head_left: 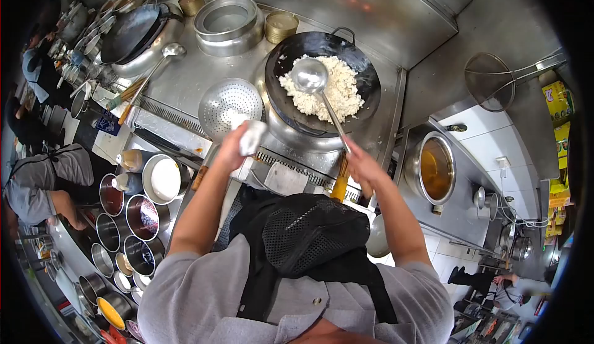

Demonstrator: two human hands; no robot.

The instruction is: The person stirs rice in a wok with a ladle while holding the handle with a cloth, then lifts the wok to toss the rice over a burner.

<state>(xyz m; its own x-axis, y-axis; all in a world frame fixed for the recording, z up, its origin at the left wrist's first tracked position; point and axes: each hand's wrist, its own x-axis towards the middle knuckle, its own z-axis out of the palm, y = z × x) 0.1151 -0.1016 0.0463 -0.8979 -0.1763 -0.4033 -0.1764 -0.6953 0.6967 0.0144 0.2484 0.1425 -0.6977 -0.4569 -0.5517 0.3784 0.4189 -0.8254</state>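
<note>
A black wok (368, 90) sits on the stove with a mound of white rice (337, 90) in it. My right hand (364, 166) is wrapped round the handle of a long metal ladle (309, 75), whose bowl rests on the rice. In my left hand (230, 149) is a bunched white cloth (252, 138), held in front of the wok's left side and slightly blurred. Just beyond that cloth lies a round perforated strainer (230, 106) on the steel stove top. A yellow-handled tool (339, 186) stands close to my right hand, its other end hidden.
Left of me are several metal pots of sauces and seasonings (143, 215) and a white-filled container (164, 179). Stacked woks (133, 31) and a steel pot (229, 25) stand at the back. To the right, a pot of amber liquid (437, 169) sits on the counter below a hanging mesh skimmer (490, 82). Other people work nearby.
</note>
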